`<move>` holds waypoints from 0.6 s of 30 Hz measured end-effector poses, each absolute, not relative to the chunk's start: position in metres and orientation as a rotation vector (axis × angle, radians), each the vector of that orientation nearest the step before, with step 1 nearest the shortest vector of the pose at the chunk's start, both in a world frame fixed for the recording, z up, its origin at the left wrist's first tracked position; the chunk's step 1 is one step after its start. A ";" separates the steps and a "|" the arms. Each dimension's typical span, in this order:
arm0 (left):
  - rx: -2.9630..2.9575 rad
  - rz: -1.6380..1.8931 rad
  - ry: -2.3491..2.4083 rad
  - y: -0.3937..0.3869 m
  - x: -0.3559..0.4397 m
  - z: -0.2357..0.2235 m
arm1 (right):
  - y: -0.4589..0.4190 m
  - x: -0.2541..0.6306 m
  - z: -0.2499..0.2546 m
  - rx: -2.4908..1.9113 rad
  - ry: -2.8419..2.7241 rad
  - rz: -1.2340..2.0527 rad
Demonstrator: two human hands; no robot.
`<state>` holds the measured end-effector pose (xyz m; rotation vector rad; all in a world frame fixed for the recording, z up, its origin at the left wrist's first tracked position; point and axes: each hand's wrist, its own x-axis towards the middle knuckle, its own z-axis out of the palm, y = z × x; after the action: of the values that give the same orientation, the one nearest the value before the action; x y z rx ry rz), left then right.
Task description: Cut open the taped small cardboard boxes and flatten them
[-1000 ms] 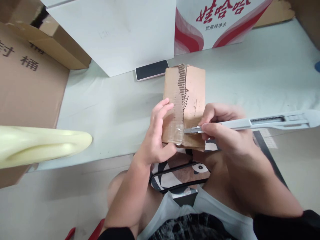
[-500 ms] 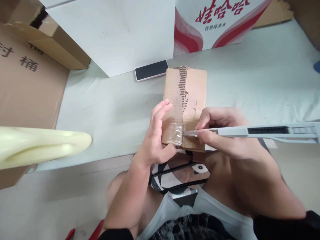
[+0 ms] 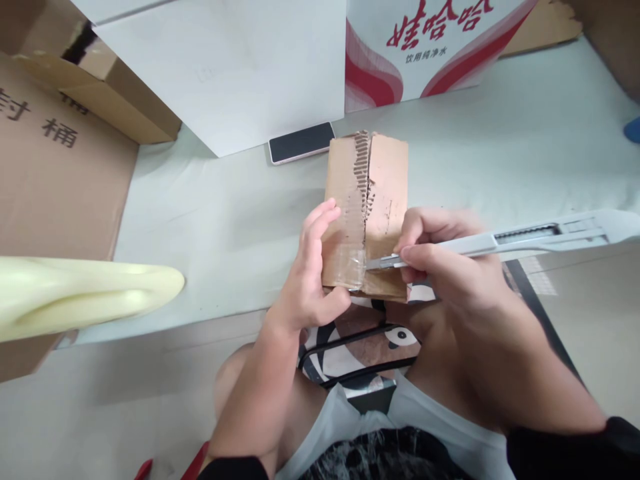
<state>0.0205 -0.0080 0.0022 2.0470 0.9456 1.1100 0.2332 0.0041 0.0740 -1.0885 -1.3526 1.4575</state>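
Observation:
A small brown cardboard box [image 3: 387, 173] lies on the pale green cloth, its torn middle seam showing corrugated ridges. Clear tape [image 3: 353, 263] covers part of the near end. My left hand [image 3: 315, 273] grips the box's left side, thumb at the near edge and fingers along the top. In my right hand [image 3: 443, 257] is a white utility knife [image 3: 480, 244], pinched near its front. The blade tip touches the seam beside the tape, and the handle points out to the right.
Behind the box lie a phone [image 3: 301, 143] and a large white carton [image 3: 225, 73], next to a red-and-white carton [image 3: 425, 67]. A big brown carton [image 3: 50, 187] stands at left. A pale yellow object [image 3: 100, 293] juts in from the left over the cloth's front edge [image 3: 220, 312].
The knife's handle has swung away from me, so the knife now slants. The seam gap at the far end of the box looks wider. My left hand keeps its hold.

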 end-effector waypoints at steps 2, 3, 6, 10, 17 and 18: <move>2.049 1.114 0.941 -0.008 0.021 0.002 | 0.005 0.234 0.073 -1.073 -1.335 1.463; 2.048 1.117 0.939 -0.008 0.021 0.002 | 0.005 0.235 0.073 -1.065 -1.339 1.467; 2.044 1.128 0.939 -0.008 0.021 0.003 | 0.005 0.237 0.073 -1.039 -1.414 1.465; 2.071 1.132 0.952 -0.009 0.022 0.005 | 0.003 0.238 0.081 -1.072 -1.547 1.502; 2.056 1.140 0.955 -0.008 0.023 0.004 | 0.004 0.237 0.090 -1.057 -1.606 1.586; 2.050 1.139 0.952 -0.008 0.022 0.004 | 0.003 0.237 0.089 -1.073 -1.584 1.586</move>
<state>0.0225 -0.0079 0.0042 2.0504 0.9516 1.1389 0.2374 0.0034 0.0887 -1.0729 -1.5844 1.5856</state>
